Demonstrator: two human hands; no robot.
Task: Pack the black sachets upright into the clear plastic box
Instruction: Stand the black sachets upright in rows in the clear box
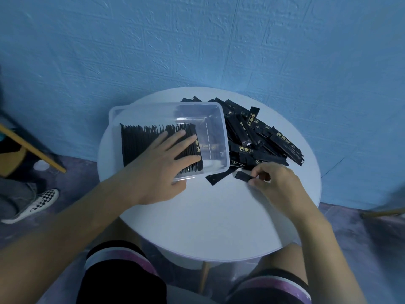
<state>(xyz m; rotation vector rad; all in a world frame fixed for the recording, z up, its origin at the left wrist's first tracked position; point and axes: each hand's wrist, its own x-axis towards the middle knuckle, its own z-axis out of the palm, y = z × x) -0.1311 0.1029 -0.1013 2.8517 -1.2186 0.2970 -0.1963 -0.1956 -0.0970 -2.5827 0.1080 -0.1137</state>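
- Black sachets: slim, flat sticks; probably light, bendy along the length and glossy enough to slide over one another. Best pinched across the narrow width near one end.
- Packed row (pixel 140 148): stands on edge in the left part of the clear plastic box (pixel 225 137), tops slightly uneven. Right part of the box not yet filled.
- Loose pile (pixel 263 137): lies heaped on the table, right up against the box's right wall.
- Left hand (pixel 162 165): rests flat on the packed row with fingers straight and thumb by the near wall; apparently braces the row against toppling.
- Right hand (pixel 276 183): pinches a single sachet (pixel 242 176) by one end between thumb and fingertips, low over the table, near the box's front right corner.
- Round white table (pixel 219 216): smooth and hard, so likely little grip under a lone sachet; easier to lift by an end than to scrape up flat.
- Room: textured blue wall (pixel 197 40) behind, purplish floor (pixel 76 170) below, a checkered shoe (pixel 37 202) at far left.
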